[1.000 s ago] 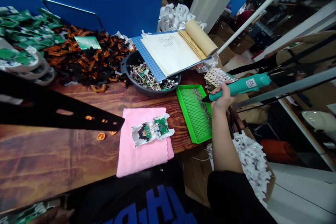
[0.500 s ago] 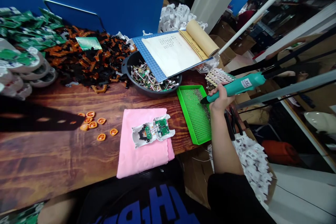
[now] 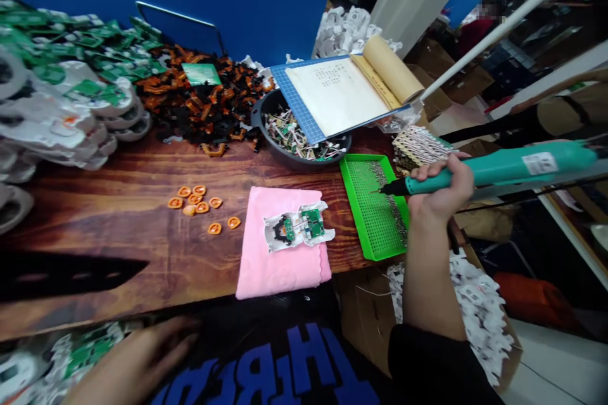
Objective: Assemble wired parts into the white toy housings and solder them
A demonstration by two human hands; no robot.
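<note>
Pointing leftward over the green tray [image 3: 357,215], the teal electric screwdriver [image 3: 503,168] has its long axis running nearly level across the view, rising slightly toward its rear at the right edge. Its thin bit shows above the mesh, though whether it touches the small screws [image 3: 396,215] strewn along the tray's right side cannot be told. Left of the tray, the white housing [image 3: 297,239] rests on the folded pink cloth [image 3: 280,275], hollow side up. Its long axis also runs roughly left to right, the pronged end at right, the rounded end at left; a green circuit board [image 3: 313,223] sits in the pronged half, a black bracket [image 3: 281,232] in the other.

Orange rings [image 3: 202,207] lie loose on the wood left of the cloth. Behind, a clipboard [image 3: 342,92] straddles the dark basin [image 3: 270,147], covering part of the wired boards inside, and a heap of orange and black parts [image 3: 190,111] lies beside it. A black slotted bar [image 3: 61,275] juts in from the left, blocking some of the tabletop.

The right hand [image 3: 443,188] wraps firmly round the screwdriver's front end. The left hand [image 3: 149,353], low and blurred, has its fingers loosely bent; whether it holds anything is unclear.
</note>
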